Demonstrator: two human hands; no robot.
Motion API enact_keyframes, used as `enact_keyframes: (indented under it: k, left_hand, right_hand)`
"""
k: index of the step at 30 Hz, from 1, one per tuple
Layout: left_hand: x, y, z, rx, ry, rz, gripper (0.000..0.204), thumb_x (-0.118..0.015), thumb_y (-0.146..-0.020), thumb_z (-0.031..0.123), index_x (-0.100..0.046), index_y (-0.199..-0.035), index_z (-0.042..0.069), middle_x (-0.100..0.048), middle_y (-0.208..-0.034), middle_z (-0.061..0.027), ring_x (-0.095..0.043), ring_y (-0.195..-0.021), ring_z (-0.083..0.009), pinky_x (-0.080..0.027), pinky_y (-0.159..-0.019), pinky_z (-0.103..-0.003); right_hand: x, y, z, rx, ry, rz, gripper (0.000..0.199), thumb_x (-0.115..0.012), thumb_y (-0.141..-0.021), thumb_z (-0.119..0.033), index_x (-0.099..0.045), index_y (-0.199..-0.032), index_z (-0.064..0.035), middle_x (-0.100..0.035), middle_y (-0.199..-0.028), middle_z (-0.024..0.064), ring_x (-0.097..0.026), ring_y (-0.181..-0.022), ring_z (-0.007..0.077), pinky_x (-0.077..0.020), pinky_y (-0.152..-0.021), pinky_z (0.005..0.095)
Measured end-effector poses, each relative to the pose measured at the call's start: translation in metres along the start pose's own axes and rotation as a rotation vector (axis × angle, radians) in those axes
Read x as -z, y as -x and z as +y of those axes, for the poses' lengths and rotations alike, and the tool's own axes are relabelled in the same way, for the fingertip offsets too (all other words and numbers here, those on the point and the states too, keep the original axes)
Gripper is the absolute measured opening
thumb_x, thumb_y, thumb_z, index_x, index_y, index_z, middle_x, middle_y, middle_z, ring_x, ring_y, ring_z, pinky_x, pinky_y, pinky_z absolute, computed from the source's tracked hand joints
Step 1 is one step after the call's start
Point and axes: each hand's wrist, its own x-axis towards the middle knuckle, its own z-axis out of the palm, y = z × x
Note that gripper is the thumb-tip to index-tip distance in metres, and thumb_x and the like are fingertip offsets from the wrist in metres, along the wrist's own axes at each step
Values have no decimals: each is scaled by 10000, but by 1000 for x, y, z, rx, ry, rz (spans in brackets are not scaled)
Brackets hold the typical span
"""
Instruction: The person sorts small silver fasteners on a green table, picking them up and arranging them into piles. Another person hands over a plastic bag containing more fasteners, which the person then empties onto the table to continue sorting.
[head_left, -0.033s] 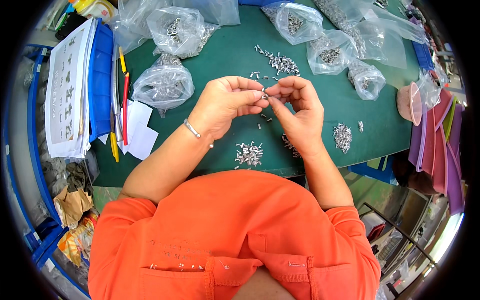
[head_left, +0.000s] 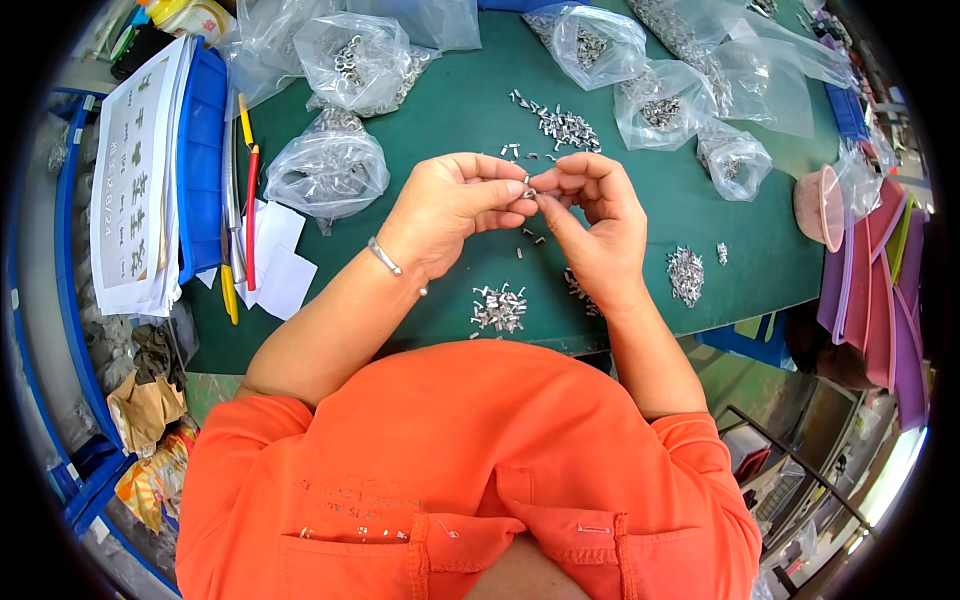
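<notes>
My left hand [head_left: 452, 212] and my right hand [head_left: 604, 218] meet above the middle of the green table [head_left: 430, 120]. Both are closed in a pinch, fingertips together around a small silvery metal part [head_left: 530, 193]. Its exact kind is too small to make out, and fingers cover much of it. Beyond my hands lies a loose pile of small metal parts [head_left: 567, 130], with a few strays close to my fingers. Nearer to me is another pile of metal pieces [head_left: 499, 309]. A further heap [head_left: 580, 290] is partly hidden by my right wrist.
To the right sit a metal-part pile [head_left: 686, 276] and a pink cup [head_left: 818, 207]. Clear plastic bags of parts stand back left [head_left: 328, 170] and back right [head_left: 660, 105]. A blue bin [head_left: 203, 150] with printed sheets [head_left: 140, 190], a red pen [head_left: 251, 215] and paper slips [head_left: 285, 280] line the left.
</notes>
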Motion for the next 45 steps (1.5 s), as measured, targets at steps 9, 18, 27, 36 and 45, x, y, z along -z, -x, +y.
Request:
enact_keyframes:
  k: [9, 18, 27, 36, 45]
  left_hand:
    - [1, 0, -1, 1, -43, 12, 219, -714, -877, 37, -648, -1068, -48, -698, -976, -118, -705, -862, -193, -586, -756, -294]
    - [1, 4, 20, -632, -561, 137, 150, -722, -844, -5, -709, -994, -12, -713, -929, -61, -672, -821, -115, -552, -745, -249]
    - [92, -26, 113, -773, -1698, 730, 203, -690, -857, 220, -754, -982, 74, -731, -927, -145, -716, -850, -293, -552, -766, -362]
    - [48, -26, 79, -1093, -1358, 568, 156, -709, -851, 106, -734, -990, 39, -707, -877, -101, -668, -735, -201, -522, -677, -281]
    - [1, -16, 5, -839, -1073, 83, 166, -744, -800, 11, -710, -962, 6, -675, -853, -81, -657, -691, -139, -519, -614, -254]
  right_hand:
    - [-3, 3, 5, 80, 132, 46, 306, -694, -827, 70, -591, -1102, -12, -705, -994, 100, -677, -854, 145, -538, -738, 266]
    - [-1, 1, -6, 132, -18, 61, 160, -633, -879, 88, -618, -1025, 25, -693, -1054, 117, -649, -932, 147, -515, -813, 262]
    - [43, 0, 3, 54, 298, 98, 78, -643, -868, 38, -660, -937, 8, -697, -928, 59, -650, -863, 130, -507, -747, 270]
    - [24, -41, 22, 345, 637, -81, 130, -659, -779, 23, -643, -889, -43, -675, -843, 100, -641, -822, 309, -525, -710, 395]
    - [17, -39, 23, -27, 301, -123, 151, -680, -796, 24, -621, -923, -31, -672, -836, 59, -653, -804, 174, -527, -720, 293]
